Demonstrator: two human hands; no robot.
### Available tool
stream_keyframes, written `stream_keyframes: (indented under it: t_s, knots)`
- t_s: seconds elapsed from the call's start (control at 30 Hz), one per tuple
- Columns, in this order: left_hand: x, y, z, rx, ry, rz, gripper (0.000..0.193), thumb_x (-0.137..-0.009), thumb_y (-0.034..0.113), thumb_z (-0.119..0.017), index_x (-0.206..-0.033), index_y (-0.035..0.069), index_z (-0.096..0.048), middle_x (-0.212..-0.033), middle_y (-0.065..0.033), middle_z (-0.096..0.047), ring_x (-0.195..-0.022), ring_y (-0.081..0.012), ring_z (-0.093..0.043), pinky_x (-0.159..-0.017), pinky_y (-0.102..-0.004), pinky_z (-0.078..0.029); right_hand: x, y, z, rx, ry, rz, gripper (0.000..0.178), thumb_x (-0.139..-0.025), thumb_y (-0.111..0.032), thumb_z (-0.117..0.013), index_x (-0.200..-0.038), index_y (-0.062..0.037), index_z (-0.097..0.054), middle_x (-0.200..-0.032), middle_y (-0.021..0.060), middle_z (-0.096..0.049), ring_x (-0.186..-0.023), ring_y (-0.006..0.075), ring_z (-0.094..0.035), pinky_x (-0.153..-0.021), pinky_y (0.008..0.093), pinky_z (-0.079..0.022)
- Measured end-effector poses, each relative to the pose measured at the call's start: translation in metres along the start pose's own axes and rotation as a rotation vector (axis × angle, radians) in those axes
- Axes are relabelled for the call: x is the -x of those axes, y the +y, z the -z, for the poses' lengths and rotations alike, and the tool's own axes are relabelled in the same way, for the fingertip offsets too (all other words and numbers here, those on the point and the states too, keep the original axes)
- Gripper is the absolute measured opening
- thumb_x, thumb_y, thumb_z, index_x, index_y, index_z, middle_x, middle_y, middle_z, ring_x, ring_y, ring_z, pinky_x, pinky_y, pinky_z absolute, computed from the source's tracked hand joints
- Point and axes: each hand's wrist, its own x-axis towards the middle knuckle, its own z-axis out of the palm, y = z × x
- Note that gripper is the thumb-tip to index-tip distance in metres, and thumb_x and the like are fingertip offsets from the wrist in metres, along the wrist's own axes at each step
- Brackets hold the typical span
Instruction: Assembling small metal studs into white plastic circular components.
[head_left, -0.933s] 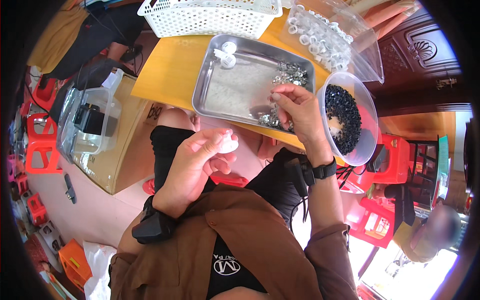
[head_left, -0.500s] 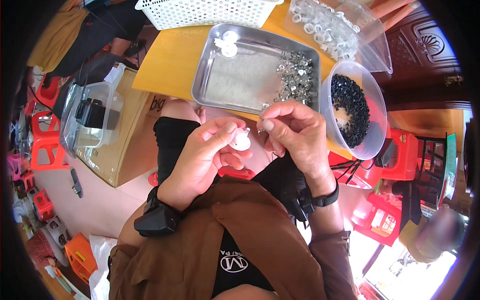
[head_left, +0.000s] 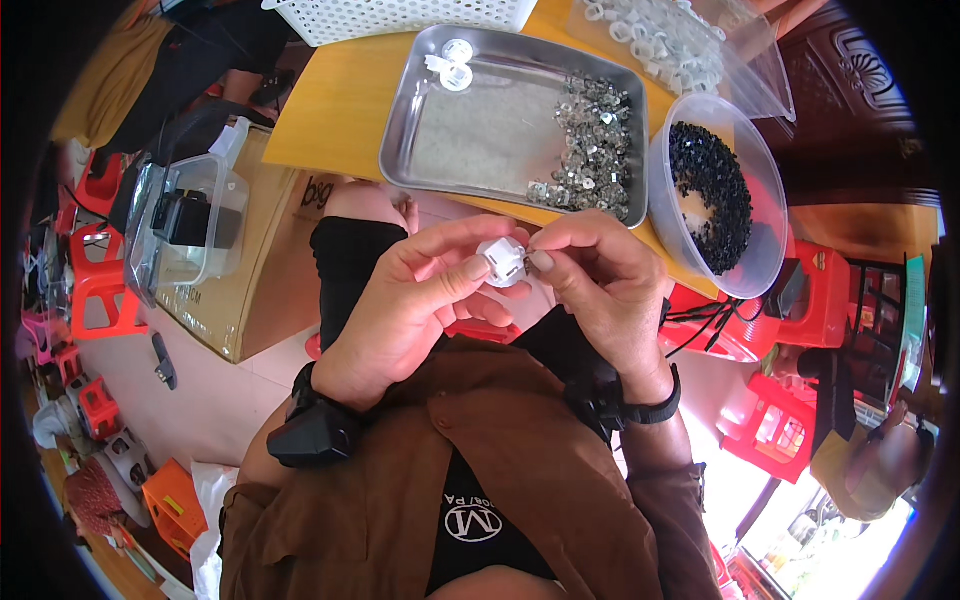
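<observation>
My left hand (head_left: 415,295) grips a small white plastic part (head_left: 503,261) between thumb and fingers, its face with slots turned up. Thumb and forefinger of my right hand (head_left: 600,285) are pinched at the right edge of that part, on what looks like a tiny metal piece, mostly hidden by the fingertips. Beyond both hands a metal tray (head_left: 470,188) rests on the yellow table. Small metal pieces (head_left: 592,150) are heaped along its right side, and a few round white plastic parts (head_left: 456,76) lie in its far left corner.
Right of the tray stands a clear round tub (head_left: 768,225) of small black pieces (head_left: 705,190). Behind are a clear box of whitish rings (head_left: 660,45) and a white perforated basket (head_left: 400,18). A cardboard box (head_left: 250,280) bearing a clear container (head_left: 215,230) stands at left; red stools (head_left: 770,425) surround.
My hands have come together, the right fingertips now meeting the white part. The left hand has turned the part so its slotted face shows. The view has shifted slightly.
</observation>
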Motion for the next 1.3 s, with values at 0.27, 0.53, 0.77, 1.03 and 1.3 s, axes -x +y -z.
stream_keyframes:
  t_s: [0.27, 0.53, 0.77, 1.03, 1.3]
  knots:
    - [0.0, 0.001, -0.004, -0.03, 0.019, 0.008, 0.033, -0.087, 0.007, -0.062, -0.119, 0.004, -0.054, -0.113, -0.0097, -0.059, -0.09, -0.0163, -0.062, -0.066, -0.0257, -0.054, 0.013, -0.007, 0.011, -0.286, 0.027, -0.207, 0.01, -0.08, 0.006, -0.064, -0.087, -0.001, -0.063, -0.084, 0.0012, -0.062, -0.075, 0.0082, -0.057, -0.067, 0.0225, -0.047]
    - [-0.003, 0.002, -0.01, -0.136, 0.108, 0.001, 0.024, -0.079, 0.009, -0.073, -0.09, 0.003, -0.053, -0.079, -0.0041, -0.06, -0.066, -0.0097, -0.061, -0.052, -0.0212, -0.051, 0.013, 0.002, 0.013, -0.314, -0.057, -0.033, 0.007, -0.083, 0.003, -0.063, -0.09, 0.0008, -0.061, -0.085, 0.0064, -0.061, -0.068, 0.0073, -0.054, -0.057, 0.0199, -0.043]
    - [-0.006, -0.005, -0.005, -0.261, 0.06, 0.027, 0.014, -0.085, 0.011, -0.066, -0.09, 0.004, -0.054, -0.084, -0.0053, -0.06, -0.071, -0.0132, -0.061, -0.059, -0.0255, -0.052, 0.014, 0.005, 0.009, -0.296, -0.097, -0.206, 0.008, -0.082, 0.002, -0.065, -0.089, -0.0003, -0.064, -0.083, 0.0011, -0.063, -0.076, 0.0063, -0.058, -0.07, 0.0214, -0.048]
    - [-0.001, -0.001, -0.008, -0.29, 0.065, 0.023, 0.039, -0.084, -0.001, -0.061, -0.121, -0.002, -0.051, -0.108, -0.01, -0.059, -0.095, -0.0163, -0.06, -0.073, -0.0295, -0.054, 0.015, 0.012, 0.008, -0.228, -0.005, -0.201, 0.009, -0.081, 0.0, -0.067, -0.09, -0.001, -0.064, -0.083, 0.0004, -0.065, -0.077, 0.0048, -0.058, -0.07, 0.0208, -0.049]
    - [0.0, -0.001, -0.009, -0.36, 0.094, -0.034, 0.041, -0.082, -0.003, -0.064, -0.121, -0.002, -0.052, -0.11, -0.0094, -0.059, -0.094, -0.0156, -0.059, -0.073, -0.0283, -0.053, 0.018, 0.006, 0.008, -0.114, 0.017, -0.164, 0.01, -0.079, 0.0, -0.068, -0.088, -0.0023, -0.064, -0.081, 0.0017, -0.064, -0.075, 0.0066, -0.059, -0.069, 0.022, -0.049]
